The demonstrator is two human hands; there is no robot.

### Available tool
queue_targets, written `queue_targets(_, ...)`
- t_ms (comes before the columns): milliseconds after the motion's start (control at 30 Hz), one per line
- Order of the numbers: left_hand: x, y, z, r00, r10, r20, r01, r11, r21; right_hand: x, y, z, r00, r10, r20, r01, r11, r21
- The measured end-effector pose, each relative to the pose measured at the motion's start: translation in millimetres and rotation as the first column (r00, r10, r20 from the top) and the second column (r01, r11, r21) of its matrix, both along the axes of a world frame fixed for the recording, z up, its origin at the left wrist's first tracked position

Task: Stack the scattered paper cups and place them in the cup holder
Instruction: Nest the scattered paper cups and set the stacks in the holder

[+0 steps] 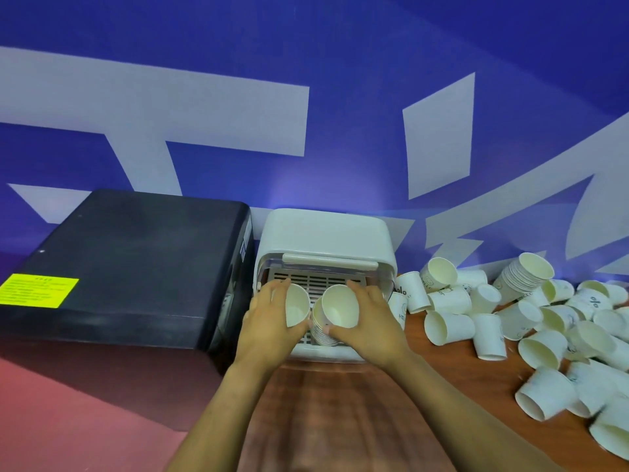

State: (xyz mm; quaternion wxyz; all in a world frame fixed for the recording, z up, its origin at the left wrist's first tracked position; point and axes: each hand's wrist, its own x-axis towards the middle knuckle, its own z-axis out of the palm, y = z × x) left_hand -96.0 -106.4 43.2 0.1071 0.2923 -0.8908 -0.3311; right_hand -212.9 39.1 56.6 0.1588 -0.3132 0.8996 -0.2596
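Observation:
A white cup holder box [325, 233] with its front lid raised stands on the wooden table against the wall. Inside it, over a slotted tray, my left hand [269, 321] grips a white paper cup [296, 304] on the left. My right hand [369, 318] grips a stack of paper cups [335, 310], its open mouth facing me. The two sets of cups sit side by side and touch. To the right, several loose paper cups [449, 327] lie scattered on the table.
A black machine [129, 260] with a yellow label stands directly left of the holder. A partly stacked column of cups [526, 279] lies among the scattered ones at the back right. The wooden table [340, 410] stretches toward me; a blue and white wall is behind.

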Motion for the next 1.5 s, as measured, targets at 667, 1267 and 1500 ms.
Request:
queue_targets(667,18.2,97.4,-17.7,0.978,-0.208,-0.032,0.211,0.968,0.136,11.7,106.6,-1.8,0.986,-0.016,0.167,-0.003,0.994,0.112)
queue_targets(1267,-54.8,210.2,-17.6,0.947,-0.307,0.094,0.297,0.949,0.105,-44.8,265.0,-15.8,0.952,-0.182,0.246,0.144,0.976,0.165)
queue_targets(1500,-112.4,258.0,-10.9,0.946,-0.296,0.134,0.29,0.955,0.062,-124.9,302.0,-11.9,0.96,-0.188,0.207,0.172,0.981,0.094)
